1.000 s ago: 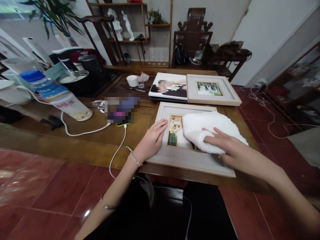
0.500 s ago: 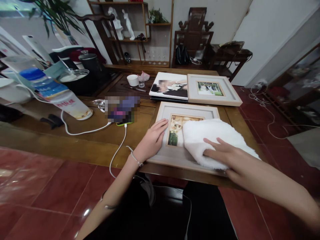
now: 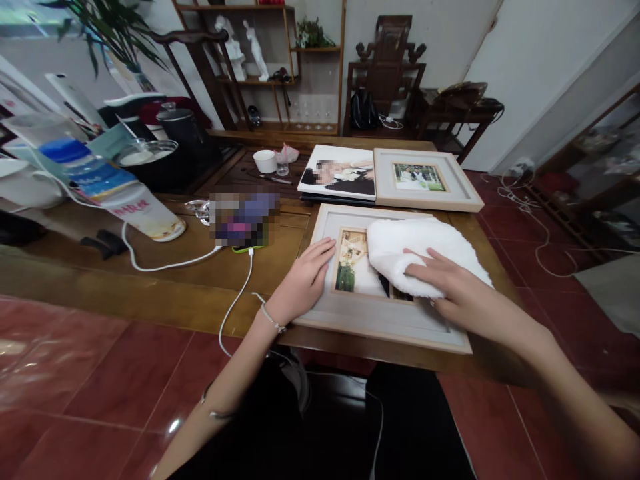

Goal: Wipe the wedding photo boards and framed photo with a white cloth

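A light wooden picture frame (image 3: 350,323) with a photo inside lies flat near the table's front edge. My left hand (image 3: 306,279) rests flat on its left side, fingers stretched along the rim and nothing held. Over the right part of the frame lies a white fluffy cloth (image 3: 430,247), which hides the photo's right half. My right hand (image 3: 445,283) grips this cloth, its fingertips sunk into the folds and pressing it down on the frame.
Behind lie a second picture frame (image 3: 465,181) and a white photo panel (image 3: 313,163) on a dark stack. To the left are a phone (image 3: 245,223) on a white cable, a clear plastic bottle (image 3: 135,207) and a white cup (image 3: 265,161). Tiled floor borders the wooden table (image 3: 165,293).
My right hand has pushed the cloth away from me across the picture frame, uncovering the frame's lower right corner. My left hand has stayed in place.
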Motion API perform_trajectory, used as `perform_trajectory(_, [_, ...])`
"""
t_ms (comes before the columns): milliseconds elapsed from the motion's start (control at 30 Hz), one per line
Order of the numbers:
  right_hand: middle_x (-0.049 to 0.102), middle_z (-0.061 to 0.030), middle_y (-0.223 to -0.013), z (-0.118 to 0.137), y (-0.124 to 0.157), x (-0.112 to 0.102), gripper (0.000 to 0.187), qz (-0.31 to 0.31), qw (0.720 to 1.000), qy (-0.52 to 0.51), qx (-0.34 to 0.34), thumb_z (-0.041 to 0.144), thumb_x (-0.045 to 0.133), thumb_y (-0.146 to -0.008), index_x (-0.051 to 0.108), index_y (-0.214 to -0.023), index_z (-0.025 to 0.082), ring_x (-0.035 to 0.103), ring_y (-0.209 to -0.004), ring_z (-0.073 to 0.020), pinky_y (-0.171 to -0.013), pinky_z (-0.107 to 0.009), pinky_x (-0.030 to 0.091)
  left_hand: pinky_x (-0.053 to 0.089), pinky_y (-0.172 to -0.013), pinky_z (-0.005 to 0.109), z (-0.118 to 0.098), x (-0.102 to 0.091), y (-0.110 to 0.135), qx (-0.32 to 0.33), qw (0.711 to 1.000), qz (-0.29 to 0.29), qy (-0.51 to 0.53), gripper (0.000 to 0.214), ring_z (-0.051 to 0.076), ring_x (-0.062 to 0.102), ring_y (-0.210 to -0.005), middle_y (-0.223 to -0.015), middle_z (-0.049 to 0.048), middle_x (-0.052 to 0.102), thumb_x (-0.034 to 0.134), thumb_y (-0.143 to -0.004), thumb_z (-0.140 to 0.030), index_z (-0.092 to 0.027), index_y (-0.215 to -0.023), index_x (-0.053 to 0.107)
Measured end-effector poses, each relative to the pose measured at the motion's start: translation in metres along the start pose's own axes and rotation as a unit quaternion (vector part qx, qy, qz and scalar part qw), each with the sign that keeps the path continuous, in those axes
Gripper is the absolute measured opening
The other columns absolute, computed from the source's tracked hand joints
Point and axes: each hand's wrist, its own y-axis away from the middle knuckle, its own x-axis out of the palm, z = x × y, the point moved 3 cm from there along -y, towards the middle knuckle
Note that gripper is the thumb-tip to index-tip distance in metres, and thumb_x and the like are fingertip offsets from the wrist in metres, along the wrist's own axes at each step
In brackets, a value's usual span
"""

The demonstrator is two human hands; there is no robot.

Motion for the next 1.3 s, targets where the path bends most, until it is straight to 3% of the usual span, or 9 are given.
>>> perform_trajectory(267, [0.056,-0.0127,-0.136,0.012,-0.003,0.001,0.064,0.000,0.999,0.039,-0.022,-0.003,0.039,-0.062,0.053,-0.119,0.021,0.032,-0.140,-0.0248,-0.115,-0.056,0.026,0.037,-0.114,0.051,0.000,0.000,0.000,0.004,1.000,0.001,-0.011,0.040,0.024,0.044,-0.135,-0.139,0.0154,0.054,0.038,-0.096,-0.014,-0.012,-0.132,0.054])
perform_trajectory(533, [0.058,-0.0092,-0.134,0.039,0.014,-0.003,0.067,0.048,0.998,0.016,-0.023,-0.002,0.038,-0.060,0.056,-0.119,0.024,0.036,-0.138,-0.0276,-0.112,-0.056,0.032,0.037,-0.114,0.052,0.000,0.000,0.000,0.005,1.000,0.002,-0.012,0.040,0.024,0.044,-0.135,-0.139,0.0139,0.055,0.038,-0.096,-0.014,-0.014,-0.132,0.054])
perform_trajectory(700, [0.055,-0.0045,-0.138,0.036,0.015,-0.004,0.069,0.052,0.999,-0.010,-0.011,0.000,0.039,-0.060,0.056,-0.121,0.026,0.036,-0.138,-0.0261,-0.114,-0.053,0.030,0.036,-0.114,0.052,-0.001,0.000,-0.001,0.002,1.000,0.007,-0.014,0.040,0.024,0.044,-0.136,-0.139,0.0148,0.054,0.038,-0.096,-0.013,-0.013,-0.133,0.054])
perform_trajectory(833, [0.051,-0.0070,-0.143,0.026,0.012,-0.001,0.069,0.034,0.999,-0.011,-0.011,0.000,0.039,-0.063,0.054,-0.126,0.024,0.034,-0.139,-0.0266,-0.113,-0.053,0.031,0.036,-0.114,0.052,-0.001,0.000,0.000,0.003,1.000,0.010,-0.015,0.040,0.025,0.043,-0.136,-0.139,0.0165,0.053,0.038,-0.095,-0.013,-0.010,-0.132,0.054])
perform_trajectory(1067, [0.056,-0.0104,-0.135,0.008,-0.007,0.004,0.067,-0.004,1.000,0.006,-0.029,-0.003,0.039,-0.062,0.053,-0.124,0.022,0.031,-0.141,-0.0249,-0.114,-0.056,0.027,0.036,-0.114,0.050,0.000,0.000,0.000,0.003,1.000,0.000,-0.009,0.040,0.024,0.044,-0.135,-0.139,0.0140,0.055,0.039,-0.095,-0.014,-0.014,-0.132,0.055])
perform_trajectory(1300, [0.058,-0.0111,-0.133,0.025,-0.003,0.002,0.066,0.003,1.000,0.024,-0.018,-0.004,0.037,-0.062,0.055,-0.120,0.021,0.037,-0.138,-0.0249,-0.113,-0.055,0.028,0.036,-0.115,0.050,0.000,0.000,0.000,0.004,1.000,0.004,-0.013,0.039,0.024,0.044,-0.136,-0.139,0.0163,0.054,0.038,-0.096,-0.014,-0.010,-0.131,0.054])
